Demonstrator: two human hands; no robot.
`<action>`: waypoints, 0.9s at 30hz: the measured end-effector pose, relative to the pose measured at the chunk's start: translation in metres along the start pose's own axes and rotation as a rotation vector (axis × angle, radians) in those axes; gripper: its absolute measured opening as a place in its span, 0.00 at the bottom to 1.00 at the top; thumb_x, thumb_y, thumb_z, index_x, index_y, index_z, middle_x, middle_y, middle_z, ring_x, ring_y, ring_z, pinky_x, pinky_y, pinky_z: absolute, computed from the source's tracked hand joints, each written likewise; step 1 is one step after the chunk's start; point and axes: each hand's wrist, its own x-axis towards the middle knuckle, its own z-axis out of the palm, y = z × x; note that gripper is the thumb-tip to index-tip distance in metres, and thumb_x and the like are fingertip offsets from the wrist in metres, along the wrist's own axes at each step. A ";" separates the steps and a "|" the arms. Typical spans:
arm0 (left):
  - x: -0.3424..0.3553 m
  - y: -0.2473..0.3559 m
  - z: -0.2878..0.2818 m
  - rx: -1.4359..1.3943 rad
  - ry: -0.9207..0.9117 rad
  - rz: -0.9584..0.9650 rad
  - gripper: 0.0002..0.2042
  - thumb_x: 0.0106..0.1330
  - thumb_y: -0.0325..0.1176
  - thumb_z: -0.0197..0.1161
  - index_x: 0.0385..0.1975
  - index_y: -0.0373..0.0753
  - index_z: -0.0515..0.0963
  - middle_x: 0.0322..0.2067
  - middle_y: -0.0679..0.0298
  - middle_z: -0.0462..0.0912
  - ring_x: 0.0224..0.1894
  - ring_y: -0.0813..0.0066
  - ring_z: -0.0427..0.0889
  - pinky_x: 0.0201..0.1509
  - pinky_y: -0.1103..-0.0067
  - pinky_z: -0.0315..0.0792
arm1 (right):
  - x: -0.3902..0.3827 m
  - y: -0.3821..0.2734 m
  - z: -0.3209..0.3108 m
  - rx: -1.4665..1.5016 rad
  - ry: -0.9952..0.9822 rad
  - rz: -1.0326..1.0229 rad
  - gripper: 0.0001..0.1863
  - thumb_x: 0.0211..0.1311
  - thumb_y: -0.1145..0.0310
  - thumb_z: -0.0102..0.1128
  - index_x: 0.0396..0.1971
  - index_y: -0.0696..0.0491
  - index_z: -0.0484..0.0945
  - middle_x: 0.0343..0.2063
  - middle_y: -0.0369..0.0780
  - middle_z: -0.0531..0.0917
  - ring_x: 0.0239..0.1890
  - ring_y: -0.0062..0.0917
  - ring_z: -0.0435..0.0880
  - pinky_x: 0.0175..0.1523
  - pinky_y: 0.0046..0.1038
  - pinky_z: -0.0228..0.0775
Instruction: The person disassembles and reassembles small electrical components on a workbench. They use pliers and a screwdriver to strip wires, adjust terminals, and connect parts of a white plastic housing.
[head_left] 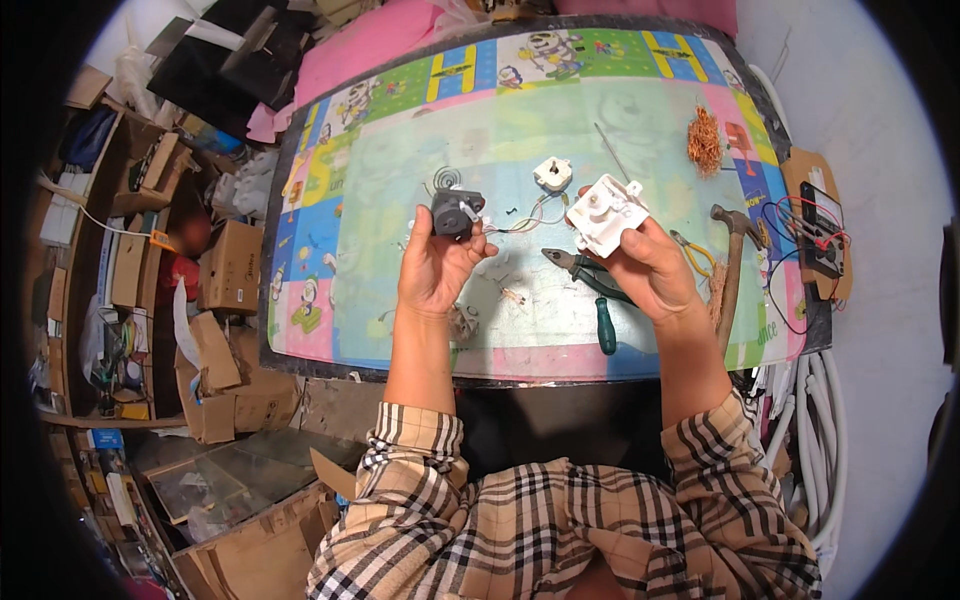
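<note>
My left hand (435, 268) is raised over the worktable and grips a small dark grey motor-like part (455, 212). My right hand (650, 265) holds a white square plastic housing (605, 214) with a round knob on its face. Thin coloured wires (525, 220) run between the two parts. A smaller white plastic piece (552, 173) lies on the mat just behind them.
The table is covered by a colourful cartoon mat (400, 130). On it lie green-handled pliers (585, 272), a green screwdriver (606, 325), a hammer (733, 262), a tangle of copper wire (704, 142) and a thin metal rod (612, 152). Cardboard boxes (232, 265) crowd the left.
</note>
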 end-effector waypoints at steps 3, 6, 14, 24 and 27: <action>-0.012 -0.003 0.002 0.104 -0.018 0.070 0.25 0.64 0.49 0.61 0.49 0.31 0.72 0.39 0.55 0.80 0.37 0.65 0.83 0.49 0.62 0.76 | 0.000 0.003 0.007 -0.007 -0.039 0.044 0.33 0.57 0.67 0.64 0.60 0.62 0.62 0.53 0.43 0.74 0.56 0.29 0.72 0.63 0.33 0.61; -0.021 -0.003 0.015 0.253 0.014 0.093 0.28 0.54 0.39 0.73 0.50 0.29 0.72 0.39 0.57 0.80 0.40 0.68 0.82 0.51 0.70 0.77 | 0.000 0.009 0.010 -0.053 -0.058 0.099 0.33 0.57 0.67 0.64 0.61 0.62 0.62 0.53 0.43 0.74 0.57 0.29 0.72 0.64 0.31 0.59; -0.028 -0.005 0.044 0.907 0.088 0.150 0.25 0.49 0.19 0.71 0.48 0.31 0.71 0.44 0.60 0.78 0.44 0.75 0.79 0.50 0.80 0.73 | 0.007 0.019 0.014 -0.211 0.003 0.148 0.33 0.57 0.71 0.63 0.62 0.61 0.61 0.54 0.41 0.73 0.58 0.26 0.71 0.64 0.30 0.59; -0.035 -0.004 0.040 1.105 0.030 0.260 0.26 0.45 0.21 0.73 0.48 0.33 0.72 0.45 0.62 0.77 0.44 0.78 0.77 0.49 0.80 0.73 | 0.017 0.039 0.017 -0.318 -0.006 0.217 0.36 0.53 0.73 0.68 0.62 0.58 0.62 0.53 0.38 0.73 0.56 0.24 0.72 0.60 0.28 0.65; -0.038 -0.001 0.038 1.003 0.003 0.222 0.27 0.45 0.20 0.73 0.48 0.33 0.72 0.46 0.62 0.77 0.45 0.78 0.77 0.51 0.80 0.72 | 0.016 0.039 0.023 -0.303 0.013 0.241 0.36 0.53 0.73 0.68 0.62 0.58 0.61 0.54 0.39 0.72 0.56 0.24 0.72 0.60 0.28 0.65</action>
